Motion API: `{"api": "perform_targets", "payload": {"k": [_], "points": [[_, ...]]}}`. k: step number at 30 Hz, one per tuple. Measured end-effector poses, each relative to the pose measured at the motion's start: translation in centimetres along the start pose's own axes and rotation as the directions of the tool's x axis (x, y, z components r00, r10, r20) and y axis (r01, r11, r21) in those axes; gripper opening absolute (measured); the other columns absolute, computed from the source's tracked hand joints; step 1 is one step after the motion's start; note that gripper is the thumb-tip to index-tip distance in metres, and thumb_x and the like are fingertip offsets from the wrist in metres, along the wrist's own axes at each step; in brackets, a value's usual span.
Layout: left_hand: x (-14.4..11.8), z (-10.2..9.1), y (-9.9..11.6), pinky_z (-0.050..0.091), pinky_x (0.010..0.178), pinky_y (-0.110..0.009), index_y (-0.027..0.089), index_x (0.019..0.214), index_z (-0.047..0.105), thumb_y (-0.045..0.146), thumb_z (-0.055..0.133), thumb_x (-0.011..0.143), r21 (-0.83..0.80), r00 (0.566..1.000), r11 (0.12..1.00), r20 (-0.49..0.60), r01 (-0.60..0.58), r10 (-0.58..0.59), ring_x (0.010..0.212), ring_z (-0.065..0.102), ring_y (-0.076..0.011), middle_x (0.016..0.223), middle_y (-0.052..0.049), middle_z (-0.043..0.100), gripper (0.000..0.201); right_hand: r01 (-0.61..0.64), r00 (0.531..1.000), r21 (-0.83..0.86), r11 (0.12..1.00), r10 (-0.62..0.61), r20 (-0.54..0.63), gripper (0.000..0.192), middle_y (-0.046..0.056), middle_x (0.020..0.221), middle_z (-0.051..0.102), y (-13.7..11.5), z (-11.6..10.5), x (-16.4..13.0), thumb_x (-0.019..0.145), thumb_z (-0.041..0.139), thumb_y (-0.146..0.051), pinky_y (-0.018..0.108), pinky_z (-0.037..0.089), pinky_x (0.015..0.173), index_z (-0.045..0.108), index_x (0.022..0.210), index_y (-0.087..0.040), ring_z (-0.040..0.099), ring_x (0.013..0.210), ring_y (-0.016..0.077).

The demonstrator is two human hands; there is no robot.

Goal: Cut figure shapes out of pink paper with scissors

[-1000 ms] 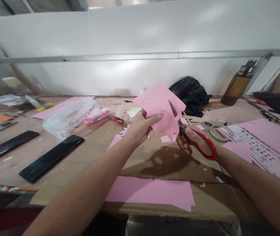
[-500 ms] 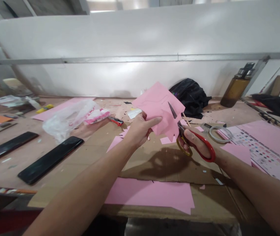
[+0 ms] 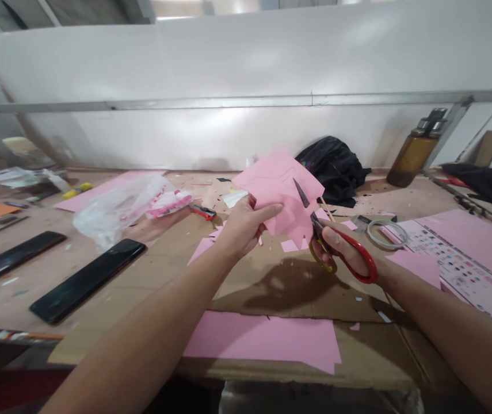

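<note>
Pinched between the thumb and fingers of my left hand [image 3: 246,224] is a pink sheet of paper [image 3: 278,178], raised above the cardboard [image 3: 263,290]. Faint drawn lines run across the sheet, and its lower right edge is cut unevenly. My right hand [image 3: 344,250] grips a pair of scissors [image 3: 363,261] with red and yellow handles. The scissors' blades are parted around the paper's right side, one blade lying across its face. Part of the lower blade is hidden by the paper.
Pink offcuts [image 3: 263,339] lie on the cardboard. Left are two black phones [image 3: 88,280], a plastic bag [image 3: 111,210] and a red utility knife [image 3: 203,211]. A tape ring [image 3: 387,234], printed sheet [image 3: 457,259], black cloth bundle [image 3: 334,169] and amber bottle [image 3: 414,158] are right.
Almost nothing differs. The top corner of the pink paper sits slightly lower and bends a little; both hands and the scissors hold nearly the same position.
</note>
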State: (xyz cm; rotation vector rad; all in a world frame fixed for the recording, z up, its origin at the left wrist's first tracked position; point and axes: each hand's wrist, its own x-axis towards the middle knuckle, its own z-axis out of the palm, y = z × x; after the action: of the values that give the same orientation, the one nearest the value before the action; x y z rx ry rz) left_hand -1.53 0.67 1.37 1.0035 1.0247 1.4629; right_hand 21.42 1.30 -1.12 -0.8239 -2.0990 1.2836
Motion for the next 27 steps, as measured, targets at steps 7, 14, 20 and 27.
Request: {"api": "perform_targets", "payload": {"k": [7, 14, 20, 27], "points": [[-0.1, 0.1, 0.1, 0.034, 0.04, -0.021, 0.019, 0.083, 0.052, 0.027, 0.088, 0.057, 0.026, 1.0, 1.0, 0.015, 0.016, -0.017, 0.048, 0.053, -0.0095, 0.067, 0.003, 0.06, 0.045, -0.033, 0.999, -0.064, 0.997, 0.031, -0.037, 0.058, 0.001, 0.064, 0.052, -1.6, 0.2, -0.1, 0.095, 0.034, -0.074, 0.034, 0.042, 0.058, 0.048, 0.071, -0.023, 0.049, 0.055, 0.0152], [0.0, 0.0, 0.0, 0.032, 0.042, -0.021, 0.02, 0.08, 0.051, 0.026, 0.089, 0.055, 0.023, 1.0, 1.0, -0.012, 0.011, -0.011, 0.05, 0.053, -0.0086, 0.068, 0.004, 0.06, 0.046, -0.005, 0.999, -0.09, 0.996, 0.001, -0.046, 0.053, 0.0, 0.062, 0.052, -1.9, 0.3, -0.1, 0.099, 0.036, -0.065, 0.03, 0.04, 0.054, 0.045, 0.069, -0.023, 0.048, 0.053, 0.013], [0.0, -0.1, 0.0, 0.037, 0.045, -0.022, 0.019, 0.082, 0.053, 0.026, 0.09, 0.055, 0.016, 1.0, 1.0, 0.007, 0.006, -0.007, 0.052, 0.054, -0.0091, 0.071, 0.003, 0.062, 0.046, -0.036, 0.998, -0.08, 0.996, 0.031, -0.061, 0.049, 0.0, 0.06, 0.051, -1.9, 0.3, -0.1, 0.098, 0.039, -0.062, 0.031, 0.04, 0.054, 0.044, 0.068, -0.023, 0.048, 0.052, 0.013], [0.1, 0.0, 0.1, 0.035, 0.042, -0.022, 0.02, 0.079, 0.05, 0.023, 0.089, 0.055, 0.021, 1.0, 1.0, -0.014, 0.014, -0.014, 0.049, 0.053, -0.0086, 0.068, 0.004, 0.058, 0.046, -0.103, 0.991, -0.038, 0.994, 0.099, -0.088, 0.053, -0.001, 0.054, 0.048, -2.7, 0.6, -0.1, 0.091, 0.043, -0.07, 0.031, 0.036, 0.048, 0.043, 0.064, -0.025, 0.045, 0.047, 0.0135]]}}
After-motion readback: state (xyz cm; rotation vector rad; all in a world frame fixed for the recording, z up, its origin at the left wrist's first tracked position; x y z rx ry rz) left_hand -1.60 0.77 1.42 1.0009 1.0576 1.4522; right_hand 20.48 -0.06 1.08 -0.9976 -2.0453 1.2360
